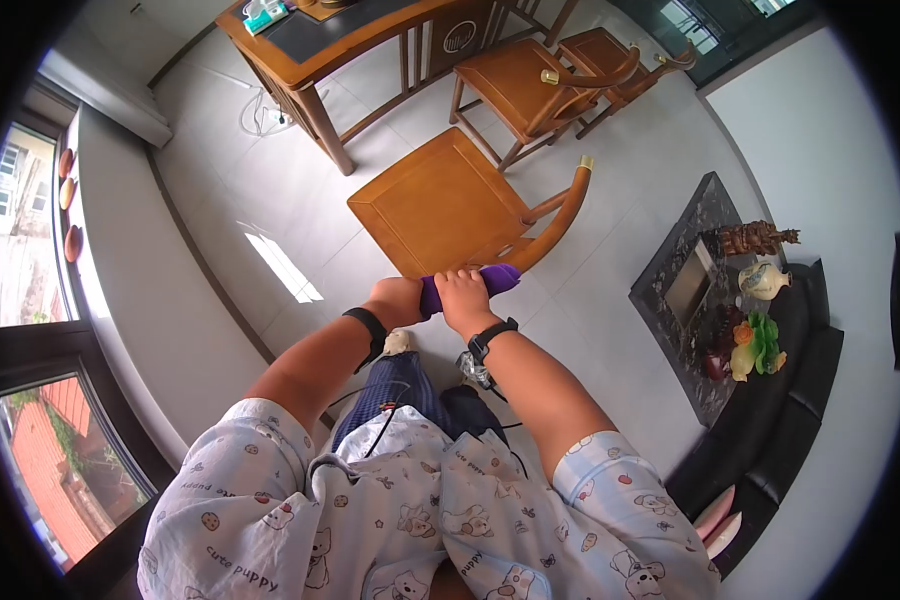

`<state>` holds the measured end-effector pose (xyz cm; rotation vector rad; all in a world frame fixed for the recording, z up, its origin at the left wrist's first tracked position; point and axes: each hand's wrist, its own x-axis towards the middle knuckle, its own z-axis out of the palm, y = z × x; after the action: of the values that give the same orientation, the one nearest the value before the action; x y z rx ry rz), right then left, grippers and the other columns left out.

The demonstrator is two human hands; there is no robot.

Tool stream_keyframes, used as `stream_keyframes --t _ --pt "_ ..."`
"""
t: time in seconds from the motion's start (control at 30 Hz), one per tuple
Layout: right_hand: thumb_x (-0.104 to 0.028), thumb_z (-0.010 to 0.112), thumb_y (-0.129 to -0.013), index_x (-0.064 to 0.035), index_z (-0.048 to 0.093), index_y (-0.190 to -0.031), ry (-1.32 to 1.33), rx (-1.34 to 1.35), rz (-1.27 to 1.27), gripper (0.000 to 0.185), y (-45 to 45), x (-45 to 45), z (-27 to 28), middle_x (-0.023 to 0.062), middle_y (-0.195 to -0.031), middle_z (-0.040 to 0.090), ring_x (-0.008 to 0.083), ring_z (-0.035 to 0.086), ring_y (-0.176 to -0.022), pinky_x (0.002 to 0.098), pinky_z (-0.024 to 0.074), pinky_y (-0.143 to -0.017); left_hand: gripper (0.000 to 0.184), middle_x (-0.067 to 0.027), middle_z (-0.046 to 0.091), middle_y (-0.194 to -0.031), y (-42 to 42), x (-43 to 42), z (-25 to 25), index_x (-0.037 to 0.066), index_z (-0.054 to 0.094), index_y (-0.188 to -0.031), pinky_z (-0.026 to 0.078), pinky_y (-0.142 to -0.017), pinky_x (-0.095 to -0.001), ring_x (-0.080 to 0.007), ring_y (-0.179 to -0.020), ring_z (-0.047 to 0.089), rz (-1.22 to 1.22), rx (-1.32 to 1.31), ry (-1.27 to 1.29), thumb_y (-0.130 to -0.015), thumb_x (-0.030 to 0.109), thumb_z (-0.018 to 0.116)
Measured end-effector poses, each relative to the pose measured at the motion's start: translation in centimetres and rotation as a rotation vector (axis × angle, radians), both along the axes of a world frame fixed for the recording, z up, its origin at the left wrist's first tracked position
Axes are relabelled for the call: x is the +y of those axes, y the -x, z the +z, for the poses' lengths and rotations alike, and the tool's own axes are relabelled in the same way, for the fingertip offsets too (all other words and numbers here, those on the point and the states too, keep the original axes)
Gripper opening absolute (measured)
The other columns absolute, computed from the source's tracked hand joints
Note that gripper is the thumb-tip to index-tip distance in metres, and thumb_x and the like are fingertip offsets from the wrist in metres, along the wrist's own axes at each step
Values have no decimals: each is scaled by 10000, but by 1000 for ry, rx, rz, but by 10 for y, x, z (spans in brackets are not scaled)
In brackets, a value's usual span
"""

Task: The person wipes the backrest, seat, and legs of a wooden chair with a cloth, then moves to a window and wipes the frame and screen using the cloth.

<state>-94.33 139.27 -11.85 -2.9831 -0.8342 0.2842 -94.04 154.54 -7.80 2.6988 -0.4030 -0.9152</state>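
Observation:
Both of my hands grip one purple cloth-like bundle (501,279) in front of my body. My left hand (398,298) is closed at its left end, and my right hand (462,297) wraps round its middle, fingers over the top. The bundle's right end sticks out past my right hand. Just beyond my hands stands a wooden chair (440,200) with a curved armrest, its seat bare. Whether the bundle touches the chair cannot be made out. Each wrist has a black band.
A wooden desk (315,62) with a tissue box (265,14) stands at the back, two more wooden chairs (510,85) beside it. Cables (262,115) lie on the floor. At right are a dark marble table (660,290) with ornaments and a black sofa (805,385); windows are at left.

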Motion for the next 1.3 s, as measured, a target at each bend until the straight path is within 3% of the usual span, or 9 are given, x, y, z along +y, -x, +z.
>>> stream_keyframes --t 0.4,0.67,0.8,0.83,0.97,1.07,1.1,1.23,1.3 --pt "-126 541 -808 -132 591 -929 95 32 199 130 41 -121 15 35 -892 625 207 583 -948 399 378 -929 330 -142 667 -764 66 -115 -15 35 649 -830 521 -695 -382 -296 -758 660 127 146 186 -704 340 652" --pt "-67 550 -780 -139 574 -924 189 115 374 163 60 -246 30 24 -914 600 200 556 -1001 419 344 -1015 481 -89 669 -820 92 -239 -27 46 642 -899 526 -698 -357 -253 -790 658 -121 331 292 -734 497 666" --pt "-112 562 -797 -152 572 -968 275 43 446 176 58 -308 27 28 -1027 615 199 528 -1125 408 311 -1048 566 -132 663 -851 96 -297 -37 3 631 -908 522 -717 -367 -273 -813 653 -90 268 447 -712 531 683" --pt "-137 538 -825 -148 572 -1007 324 89 430 185 57 -321 29 19 -1139 586 183 454 -1239 417 290 -1072 566 -145 662 -847 95 -310 -41 -4 634 -900 521 -714 -374 -279 -802 653 -76 232 498 -708 526 687" --pt "-144 493 -860 -155 565 -1139 299 69 283 289 57 -375 33 -30 -1333 479 139 302 -1354 428 283 -1089 602 -179 658 -887 85 -357 -54 -36 613 -934 510 -751 -386 -314 -831 647 -71 203 626 -709 515 704" --pt "-77 492 -846 -110 595 -1135 83 101 92 308 64 -391 41 -3 -1321 505 168 348 -1330 396 323 -1072 498 -166 662 -842 77 -370 -52 -14 628 -897 499 -720 -404 -325 -815 639 -121 207 683 -752 459 688" --pt "0 529 -773 -81 652 -1008 -79 16 22 277 68 -389 43 23 -1190 602 209 456 -1252 395 379 -1023 466 -162 659 -830 79 -370 -48 4 629 -897 497 -711 -409 -329 -803 635 -139 198 659 -755 444 685" --pt "32 614 -666 -63 676 -831 -370 -216 -267 201 107 -377 56 79 -911 687 284 631 -997 403 478 -887 359 -148 642 -770 87 -338 -17 64 629 -887 489 -684 -432 -335 -777 626 -308 126 626 -775 404 664" --pt "64 598 -636 -42 669 -845 -544 -311 -361 245 139 -357 71 148 -917 677 332 653 -893 397 520 -818 290 -130 641 -788 85 -305 6 85 629 -898 487 -685 -437 -328 -794 624 -421 177 622 -778 347 664"
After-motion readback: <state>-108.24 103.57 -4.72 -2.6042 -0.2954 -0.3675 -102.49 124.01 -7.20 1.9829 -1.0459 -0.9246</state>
